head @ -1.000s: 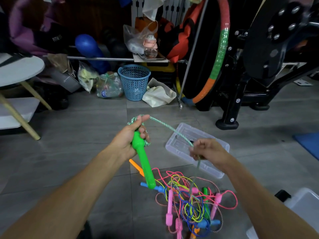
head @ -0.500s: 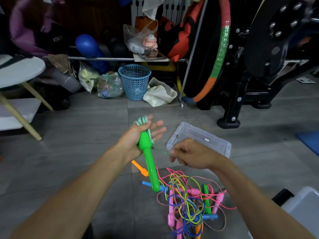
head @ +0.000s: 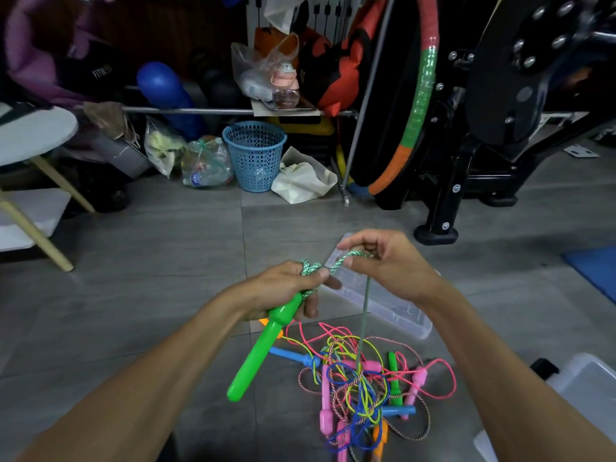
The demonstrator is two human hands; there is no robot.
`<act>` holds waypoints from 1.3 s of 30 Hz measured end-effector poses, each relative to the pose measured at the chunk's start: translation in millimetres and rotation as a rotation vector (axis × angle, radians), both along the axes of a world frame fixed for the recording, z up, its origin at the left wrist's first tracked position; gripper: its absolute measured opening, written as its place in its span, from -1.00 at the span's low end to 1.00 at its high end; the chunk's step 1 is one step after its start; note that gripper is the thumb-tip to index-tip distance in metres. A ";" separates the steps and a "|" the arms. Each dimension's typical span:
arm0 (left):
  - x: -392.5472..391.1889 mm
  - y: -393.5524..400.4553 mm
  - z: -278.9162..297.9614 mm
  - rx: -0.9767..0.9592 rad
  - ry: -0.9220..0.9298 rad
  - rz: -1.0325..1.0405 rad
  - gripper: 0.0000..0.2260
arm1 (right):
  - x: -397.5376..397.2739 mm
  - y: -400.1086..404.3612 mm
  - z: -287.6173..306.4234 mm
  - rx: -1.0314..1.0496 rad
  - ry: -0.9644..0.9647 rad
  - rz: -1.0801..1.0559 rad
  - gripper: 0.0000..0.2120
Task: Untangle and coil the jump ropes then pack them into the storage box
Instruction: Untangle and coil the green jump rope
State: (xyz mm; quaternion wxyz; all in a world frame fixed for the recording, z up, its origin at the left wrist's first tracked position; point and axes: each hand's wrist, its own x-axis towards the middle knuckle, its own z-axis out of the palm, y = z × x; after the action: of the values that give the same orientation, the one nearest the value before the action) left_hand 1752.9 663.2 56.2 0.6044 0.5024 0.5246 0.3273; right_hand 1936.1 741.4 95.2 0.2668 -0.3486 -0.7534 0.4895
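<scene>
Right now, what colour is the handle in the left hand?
Bright green handle, gripped by the left hand; head view.

Both hands (head: pixel 388 265) wind green-white rope (head: pixel 343 261) around green handle (head: pixel 256 348).

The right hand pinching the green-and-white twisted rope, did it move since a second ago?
Yes. The right hand went up and away from the person, carrying the green-and-white twisted rope from the clear plastic box's near edge to its far corner.
</scene>
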 end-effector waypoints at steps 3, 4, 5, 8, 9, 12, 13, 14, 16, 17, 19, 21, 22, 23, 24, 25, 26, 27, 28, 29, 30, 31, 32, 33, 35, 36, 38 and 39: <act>1.0 -2.2 2.8 -0.005 -0.054 -0.023 -0.78 | -5.9 -0.3 -4.1 0.067 0.039 -0.048 -0.87; 1.6 -2.8 5.0 -0.025 -0.084 -0.010 -0.77 | -8.0 -0.1 -6.9 0.087 0.036 -0.076 -0.86; 1.3 -3.1 6.4 -0.045 -0.145 0.009 -0.74 | -8.5 0.5 -10.0 0.088 0.032 -0.097 -0.85; -1.5 -4.3 12.5 -0.045 -0.430 0.128 -0.72 | -3.5 2.9 -19.4 -0.052 0.027 -0.098 -0.87; -3.8 -4.1 13.9 -0.034 -0.521 0.175 -0.72 | -0.2 3.7 -24.2 -0.115 0.015 -0.080 -0.88; -10.6 -1.8 15.6 -0.004 -0.768 0.338 -0.71 | 11.3 6.1 -46.6 -0.267 -0.108 -0.075 -0.81; -12.5 -1.0 15.6 0.015 -0.816 0.407 -0.70 | 16.6 7.2 -55.8 -0.310 -0.170 -0.108 -0.78; -14.1 -0.1 15.6 0.030 -0.846 0.483 -0.70 | 21.6 7.2 -63.2 -0.341 -0.239 -0.143 -0.77; -17.4 2.3 13.5 0.029 -0.893 0.639 -0.73 | 30.3 6.4 -70.4 -0.359 -0.331 -0.186 -0.76; -19.7 3.8 12.0 0.007 -0.902 0.708 -0.75 | 32.5 6.2 -69.6 -0.354 -0.340 -0.203 -0.76; -22.1 5.0 8.2 -0.062 -0.871 0.793 -0.79 | 31.7 3.1 -60.1 -0.351 -0.277 -0.217 -0.79; -19.6 5.2 5.9 -0.140 -0.808 0.791 -0.79 | 27.0 -0.2 -44.0 -0.405 -0.086 -0.178 -0.86; -17.0 4.9 5.2 -0.173 -0.774 0.771 -0.78 | 24.1 -0.7 -35.6 -0.420 0.027 -0.157 -0.86; -14.2 4.6 4.2 -0.199 -0.740 0.748 -0.78 | 20.6 -0.2 -27.7 -0.435 0.150 -0.154 -0.86; -11.1 3.8 3.3 -0.222 -0.712 0.726 -0.77 | 17.7 1.8 -22.1 -0.454 0.265 -0.173 -0.84; -8.5 3.1 2.3 -0.242 -0.698 0.706 -0.76 | 14.6 3.7 -18.7 -0.466 0.341 -0.208 -0.83; -6.0 2.4 2.2 -0.256 -0.703 0.691 -0.74 | 13.0 5.7 -19.1 -0.433 0.326 -0.249 -0.82; -4.2 2.0 2.1 -0.261 -0.726 0.683 -0.74 | 13.0 7.1 -21.9 -0.348 0.205 -0.285 -0.80; -2.6 1.4 3.7 -0.254 -0.760 0.680 -0.73 | 15.1 8.9 -28.0 -0.215 -0.027 -0.302 -0.79; -2.1 1.3 5.9 -0.234 -0.796 0.682 -0.74 | 17.5 9.5 -33.5 -0.092 -0.290 -0.273 -0.79; -2.7 1.7 9.1 -0.202 -0.831 0.686 -0.75 | 18.6 9.8 -37.9 -0.007 -0.513 -0.206 -0.76; -4.0 1.8 12.4 -0.163 -0.861 0.688 -0.77 | 18.1 9.2 -39.8 0.032 -0.658 -0.137 -0.72; -5.9 2.0 15.5 -0.121 -0.885 0.683 -0.80 | 16.5 8.0 -40.7 0.040 -0.723 -0.077 -0.70; -7.9 3.0 17.4 -0.081 -0.908 0.676 -0.82 | 13.0 5.8 -39.9 0.045 -0.740 -0.027 -0.69; -10.6 5.4 19.0 -0.023 -0.983 0.657 -0.82 | 3.8 -3.4 -33.5 0.071 -0.748 0.089 -0.69; -11.6 7.1 18.4 -0.005 -1.019 0.663 -0.80 | -0.7 -8.7 -30.7 0.084 -0.735 0.156 -0.70; -11.0 10.8 14.0 0.039 -0.972 0.672 -0.69 | -8.7 -18.5 -24.1 0.103 -0.643 0.265 -0.74; -9.2 13.2 10.3 0.067 -0.888 0.660 -0.63 | -12.0 -22.9 -19.7 0.098 -0.582 0.298 -0.76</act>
State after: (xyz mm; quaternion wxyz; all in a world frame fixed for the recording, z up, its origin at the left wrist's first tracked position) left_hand 1743.7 676.5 66.5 0.6164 0.1441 0.3383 0.6963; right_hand 1924.1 718.5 75.5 -0.0179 -0.3467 -0.8634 0.3661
